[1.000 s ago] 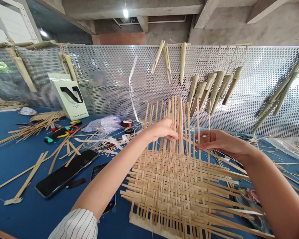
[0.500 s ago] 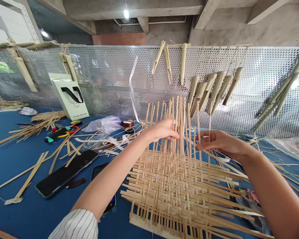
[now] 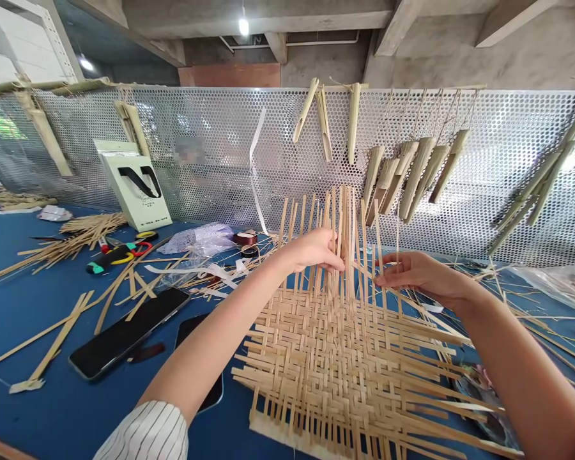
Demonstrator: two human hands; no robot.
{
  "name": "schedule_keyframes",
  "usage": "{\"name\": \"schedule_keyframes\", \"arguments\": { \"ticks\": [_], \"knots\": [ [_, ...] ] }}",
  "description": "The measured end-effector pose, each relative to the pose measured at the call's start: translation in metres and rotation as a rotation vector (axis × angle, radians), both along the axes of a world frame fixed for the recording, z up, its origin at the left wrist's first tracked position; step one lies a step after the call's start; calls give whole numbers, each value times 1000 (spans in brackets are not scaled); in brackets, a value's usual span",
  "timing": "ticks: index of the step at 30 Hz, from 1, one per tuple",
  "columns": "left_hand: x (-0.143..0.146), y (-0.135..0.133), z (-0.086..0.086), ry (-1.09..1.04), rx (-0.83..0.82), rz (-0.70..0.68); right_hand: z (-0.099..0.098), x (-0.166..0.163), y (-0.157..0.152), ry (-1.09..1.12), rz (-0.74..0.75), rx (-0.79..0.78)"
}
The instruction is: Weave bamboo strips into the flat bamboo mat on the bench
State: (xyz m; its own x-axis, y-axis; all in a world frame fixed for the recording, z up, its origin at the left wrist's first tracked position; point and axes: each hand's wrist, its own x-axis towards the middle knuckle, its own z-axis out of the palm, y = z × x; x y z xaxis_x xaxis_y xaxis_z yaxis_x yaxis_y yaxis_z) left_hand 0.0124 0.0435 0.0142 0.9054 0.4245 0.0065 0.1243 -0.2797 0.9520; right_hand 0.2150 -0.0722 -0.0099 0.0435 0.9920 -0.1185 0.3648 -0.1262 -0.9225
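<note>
A woven mat of pale bamboo strips [image 3: 333, 358] lies in front of me, its loose strip ends sticking out at the sides and standing up at the back. My left hand [image 3: 317, 250] reaches across from the left, fingers closed around several upright bamboo strips [image 3: 347, 230] at the mat's back edge. To its right, my right hand [image 3: 409, 271] pinches among the upright strips, thumb and fingertips on a bamboo strip. A slanting strip passes between the two hands. My right fingertips are partly hidden behind the strips.
Left on the blue table [image 3: 23, 319] lie a black phone [image 3: 129, 332], pliers [image 3: 119, 254], loose strips and a pale paper bag [image 3: 133, 185]. A second phone [image 3: 189, 329] is partly under my left forearm. Behind, bamboo tubes [image 3: 416, 179] hang on a perforated metal screen [image 3: 211, 147].
My right hand has shifted slightly left, and the upright strips by it have leaned left too. My left hand has stayed in place on its strips.
</note>
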Motion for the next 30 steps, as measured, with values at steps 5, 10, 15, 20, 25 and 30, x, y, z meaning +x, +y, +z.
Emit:
{"name": "schedule_keyframes", "arguments": {
  "ticks": [5,10,15,20,25,30],
  "knots": [
    [-2,0,3,32,52,31,-1,-3,1,-25,-22,24],
    [-4,-3,7,16,33,6,9,2,-10,1,128,-71],
    [-4,-3,6,5,-2,0,15,20,-22,-43,260,-177],
    [0,0,1,-9,-9,10,11,29,-19,-68,147,-94],
    [0,2,-1,-19,-37,-4,8,26,-14,-79,53,-27],
    [-2,0,1,-17,-36,-7,17,15,-17,-153,-17,16]
  ]
}}
